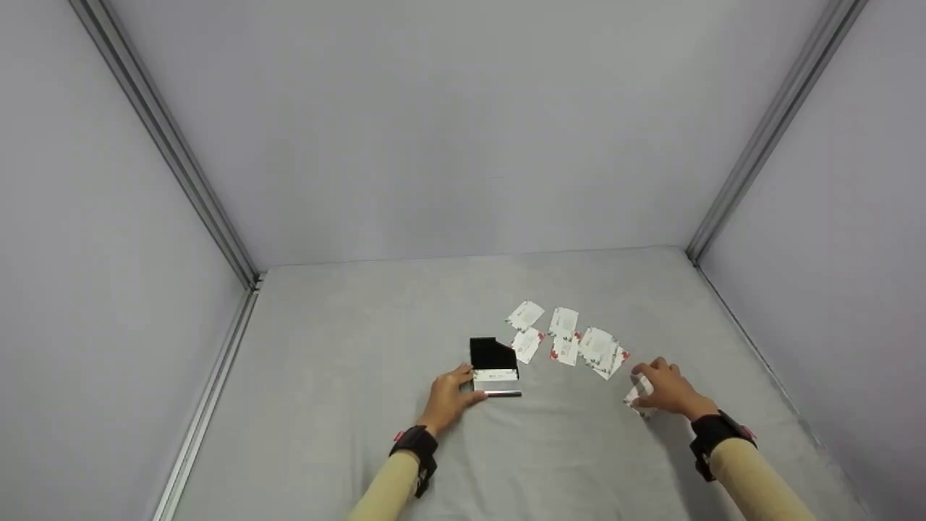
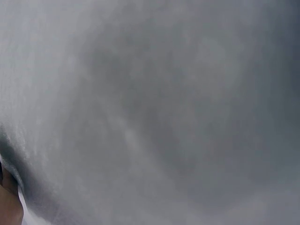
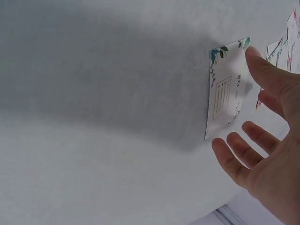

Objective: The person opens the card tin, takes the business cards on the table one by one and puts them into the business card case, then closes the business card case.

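My left hand [image 1: 452, 396] lies on the grey counter [image 1: 347, 376] with its fingers curled around the left end of a small black card case [image 1: 493, 365]. The case stands open, its dark lid tilted up at the back, a white stack of cards showing in the tray and a thin silver edge along the front. My left wrist view shows only blurred grey surface and a sliver of skin in the bottom corner, so the head view alone tells me about that grip.

My right hand [image 1: 665, 389] is well apart from the case, off to the right. It holds one white card [image 3: 227, 89] printed with a leafy floral corner and a lined box. From my right wrist I see the card standing on edge on the counter, my thumb pressing its upper corner while the tips of my other fingers [image 3: 234, 154] sit at its lower edge, spread and only lightly bent. So that hand pinches the card loosely between thumb and fingertips.

Between my two hands, just behind them, a loose scatter of cards [image 1: 571, 340] lies face up on the counter, several overlapping, the nearest ones just beside the case's right side. Plain grey walls and aluminium corner rails [image 1: 166, 137] enclose the space.
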